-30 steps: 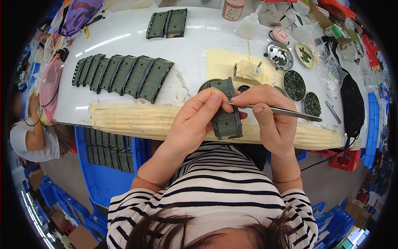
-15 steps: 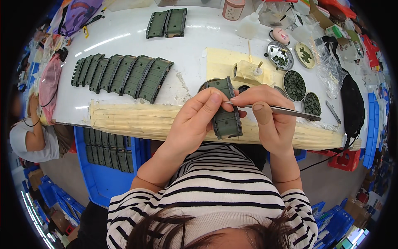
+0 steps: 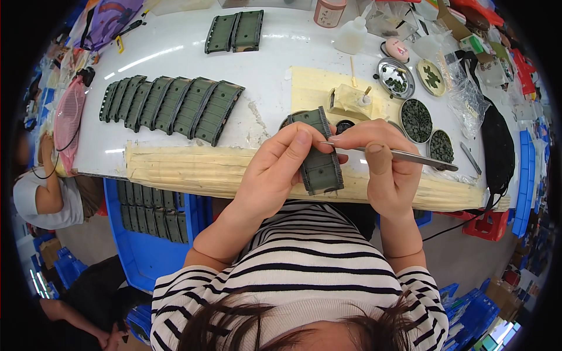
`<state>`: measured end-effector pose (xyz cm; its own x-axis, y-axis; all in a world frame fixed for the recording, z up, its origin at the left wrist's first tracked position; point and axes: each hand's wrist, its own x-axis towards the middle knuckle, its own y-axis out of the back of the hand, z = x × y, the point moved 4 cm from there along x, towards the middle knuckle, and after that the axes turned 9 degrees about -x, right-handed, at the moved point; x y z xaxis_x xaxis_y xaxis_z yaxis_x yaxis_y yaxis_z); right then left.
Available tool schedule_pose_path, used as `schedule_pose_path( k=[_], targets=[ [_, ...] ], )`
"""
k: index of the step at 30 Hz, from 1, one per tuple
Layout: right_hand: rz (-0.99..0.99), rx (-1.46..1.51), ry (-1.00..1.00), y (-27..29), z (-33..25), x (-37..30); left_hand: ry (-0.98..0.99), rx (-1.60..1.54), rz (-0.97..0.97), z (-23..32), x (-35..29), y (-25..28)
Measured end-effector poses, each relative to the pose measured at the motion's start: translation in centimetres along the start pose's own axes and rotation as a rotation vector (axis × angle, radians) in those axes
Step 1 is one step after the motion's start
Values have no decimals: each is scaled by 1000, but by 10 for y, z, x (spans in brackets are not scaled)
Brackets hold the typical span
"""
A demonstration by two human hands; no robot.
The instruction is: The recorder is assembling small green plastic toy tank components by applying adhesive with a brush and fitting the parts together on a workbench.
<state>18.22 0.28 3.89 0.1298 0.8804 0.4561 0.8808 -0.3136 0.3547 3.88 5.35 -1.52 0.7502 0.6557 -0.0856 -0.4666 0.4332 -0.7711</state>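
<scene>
My left hand (image 3: 272,169) grips a dark green curved plastic panel (image 3: 322,169) between thumb and fingers, upright over the table's near edge. The panel has toothed dark edges and ridges across it. In my right hand (image 3: 389,167) is a slim pair of metal tweezers (image 3: 418,158), its tip at the panel's upper right edge beside my left thumb. A tan cover wraps my right thumb. Anything tiny at the tip is too small to make out. Further left, a row of similar green panels (image 3: 175,108) lies on the table, and two more panels (image 3: 234,32) are behind.
Round tins of small green parts (image 3: 415,120) stand at the right, near a yellow-taped block (image 3: 348,102) with a small bottle. A black cloth item (image 3: 497,143) lies further right. Below at left, a blue bin (image 3: 134,251) holds more panels. Another person (image 3: 41,193) is at far left.
My right hand and the tweezers have shifted slightly right; the held panel has barely moved. Another person's dark clothing and arm have come into view at the lower left.
</scene>
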Motion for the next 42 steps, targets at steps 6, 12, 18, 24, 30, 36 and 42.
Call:
schedule_pose_path(
  k=[6, 12, 18, 24, 30, 36, 42],
  targets=[
    [163, -35, -156, 21, 25, -21, -176, -17, 157, 19, -3, -1],
    [93, -406, -45, 20, 34, -29, -180, -377, 215, 24, 0, 17],
    [88, -524, 8, 16, 40, -30, -135, -469, 276, 22, -1, 19],
    [68, -548, -17, 15, 42, -30, -153, -411, 308, 23, -5, 21],
    [84, -549, 12, 16, 38, -30, -156, -305, 330, 25, -5, 18],
    [144, -351, 153, 25, 1, -26, -116, -356, 307, 25, -3, 18],
    [46, -129, 283, 0, -11, -16, -107, -315, 325, 15, 2, 14]
  ],
)
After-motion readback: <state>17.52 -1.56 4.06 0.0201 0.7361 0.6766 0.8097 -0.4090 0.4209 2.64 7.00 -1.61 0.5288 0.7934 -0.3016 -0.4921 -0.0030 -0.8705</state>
